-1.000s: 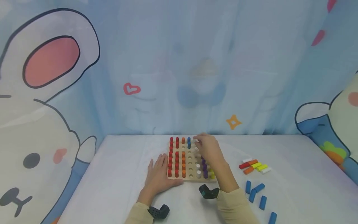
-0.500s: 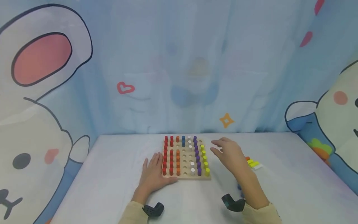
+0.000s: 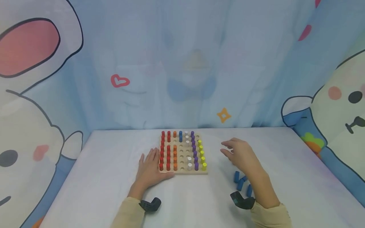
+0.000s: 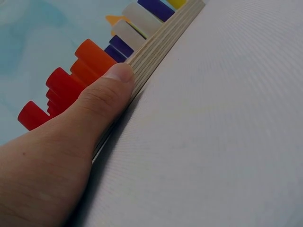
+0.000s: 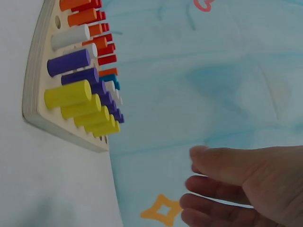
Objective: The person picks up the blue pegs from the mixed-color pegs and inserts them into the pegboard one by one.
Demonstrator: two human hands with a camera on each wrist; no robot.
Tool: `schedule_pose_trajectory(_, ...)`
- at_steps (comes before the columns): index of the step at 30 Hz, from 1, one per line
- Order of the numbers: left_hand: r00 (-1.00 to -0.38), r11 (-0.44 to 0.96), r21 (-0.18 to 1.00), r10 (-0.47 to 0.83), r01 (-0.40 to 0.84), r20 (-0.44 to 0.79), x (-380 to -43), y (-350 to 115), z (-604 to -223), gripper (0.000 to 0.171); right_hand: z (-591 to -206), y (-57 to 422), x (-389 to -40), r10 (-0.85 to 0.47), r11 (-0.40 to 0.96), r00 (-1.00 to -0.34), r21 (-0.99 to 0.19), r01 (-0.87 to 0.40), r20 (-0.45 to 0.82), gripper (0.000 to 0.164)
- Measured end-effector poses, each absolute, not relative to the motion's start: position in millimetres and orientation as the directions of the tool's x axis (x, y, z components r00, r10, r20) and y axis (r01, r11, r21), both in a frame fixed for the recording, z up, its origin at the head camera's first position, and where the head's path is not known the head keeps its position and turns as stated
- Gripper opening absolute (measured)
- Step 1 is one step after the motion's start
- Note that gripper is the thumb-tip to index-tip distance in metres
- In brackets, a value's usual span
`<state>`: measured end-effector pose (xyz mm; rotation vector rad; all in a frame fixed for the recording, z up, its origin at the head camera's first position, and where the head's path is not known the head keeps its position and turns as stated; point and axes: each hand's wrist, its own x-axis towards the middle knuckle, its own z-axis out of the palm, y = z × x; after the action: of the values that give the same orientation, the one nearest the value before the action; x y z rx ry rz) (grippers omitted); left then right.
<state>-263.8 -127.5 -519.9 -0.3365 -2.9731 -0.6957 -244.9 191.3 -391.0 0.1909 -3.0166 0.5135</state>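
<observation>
Pegboard (image 3: pixel 188 173) of pale wood lies flat on the white table (image 3: pixel 108 164), a little way in front of the curtain (image 3: pixel 154 41) and between the person's two hands. From where I stand, its pegs run in columns by colour: two columns of red pegs (image 3: pixel 161 167) on the left, then orange pegs (image 3: pixel 175 167), two standing blue pegs (image 3: pixel 181 136) at the far end, white pegs (image 3: pixel 189 167) at both ends of their column, a full line of purple pegs (image 3: pixel 196 167), and yellow pegs (image 3: pixel 204 166) on the right. Round holes show in the middle columns, most of them below the blue pair.

The left hand (image 3: pixel 151 168) rests against the board's near left corner, its fingers extended along the left side and its thumb laid on the layered front edge.

To the right, well apart from the board, the right hand (image 3: pixel 240 155) hangs over the table, released, fingers gently bent with a gap between thumb and fingertips. Loose blue pegs (image 3: pixel 237 177) lie just on the near side of it, some partly hidden by the forearm. Each beige sleeve (image 3: pixel 128 212) ends beside a black wrist device (image 3: pixel 150 205).
</observation>
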Motion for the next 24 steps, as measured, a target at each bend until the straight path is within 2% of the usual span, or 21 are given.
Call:
schedule_pose_trajectory(11,-0.977,0.875,0.433,0.187,0.215,0.106,-264,-124,-515,0.125,-391,220,-241,-0.220,0.933,-0.972,-0.309,-0.183,-0.088,0.030)
schedule_pose_trajectory(15,-0.977,0.876,0.433,0.184,0.212,0.106,-264,-125,-515,0.125,-395,226,-239,-0.212,0.937,-0.962,-0.317,-0.150,-0.172,0.030)
schedule_pose_trajectory(21,-0.978,0.876,0.434,0.182,0.209,0.103,-264,-126,-517,0.124,-405,230,-236,-0.131,0.953,-0.936,-0.302,-0.028,-0.328,0.038)
schedule_pose_trajectory(24,-0.978,0.877,0.432,0.184,0.211,0.103,-263,-126,-518,0.124,-410,230,-234,-0.112,0.957,-0.926,-0.289,-0.003,-0.361,0.036)
